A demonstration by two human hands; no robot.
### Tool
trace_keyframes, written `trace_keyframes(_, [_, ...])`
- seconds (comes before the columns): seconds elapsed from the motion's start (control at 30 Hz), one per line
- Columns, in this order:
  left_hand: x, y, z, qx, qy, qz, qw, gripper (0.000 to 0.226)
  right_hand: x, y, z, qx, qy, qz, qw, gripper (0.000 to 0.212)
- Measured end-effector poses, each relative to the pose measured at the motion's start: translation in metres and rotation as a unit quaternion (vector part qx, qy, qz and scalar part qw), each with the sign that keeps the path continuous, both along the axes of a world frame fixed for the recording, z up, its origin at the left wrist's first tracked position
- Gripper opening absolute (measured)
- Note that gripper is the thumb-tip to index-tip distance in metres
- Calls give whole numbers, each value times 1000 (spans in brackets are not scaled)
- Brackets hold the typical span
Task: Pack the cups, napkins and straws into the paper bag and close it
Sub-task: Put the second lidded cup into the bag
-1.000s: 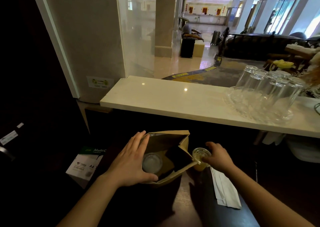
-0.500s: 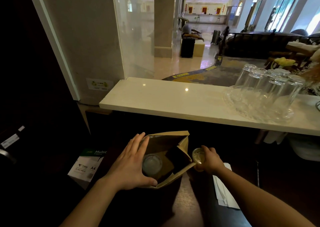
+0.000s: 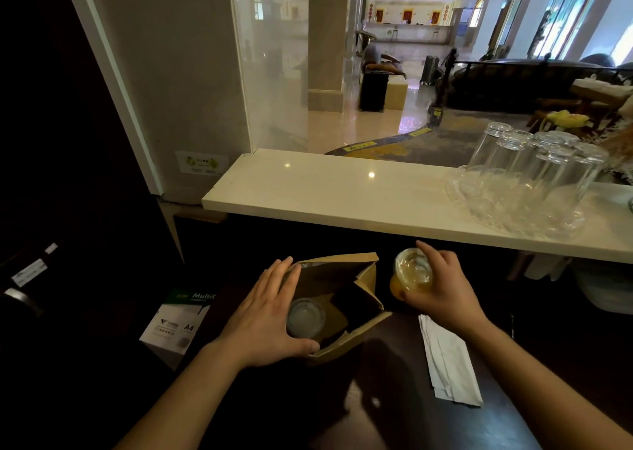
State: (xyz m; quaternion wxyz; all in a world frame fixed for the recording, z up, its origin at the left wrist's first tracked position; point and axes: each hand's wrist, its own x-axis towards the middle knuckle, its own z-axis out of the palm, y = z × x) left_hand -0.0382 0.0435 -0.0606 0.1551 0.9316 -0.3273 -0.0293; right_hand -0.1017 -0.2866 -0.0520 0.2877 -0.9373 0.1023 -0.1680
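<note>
Right hand (image 3: pixel 442 292), grip round a cup (image 3: pixel 411 271), has lifted it off the worktop (image 3: pixel 394 398); bagging likely follows. Left hand (image 3: pixel 263 316), fingers flat, braces the bag (image 3: pixel 363 326).

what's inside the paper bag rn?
One lidded cup with a pale drink sits at the left of the paper bag. The space beside it is dark; anything lower is hidden by shadow and walls. The second cup is outside, in the right hand.

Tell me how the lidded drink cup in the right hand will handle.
The cup holds orange liquid, so it is probably heavy for its size and apt to slosh if tilted. Its clear plastic likely flexes under a hard squeeze from the right hand.
</note>
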Motion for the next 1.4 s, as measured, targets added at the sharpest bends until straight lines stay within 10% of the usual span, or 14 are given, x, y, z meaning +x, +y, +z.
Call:
trace_keyframes(0.5, [-2, -4, 3, -14, 6, -1, 1000, 136, 3, 97, 69, 14, -22, 221, 975, 92])
trace_keyframes(1.4, [-7, -20, 8, 8, -28, -17, 999, 136, 63, 99, -33, -203, 270, 123, 933, 100])
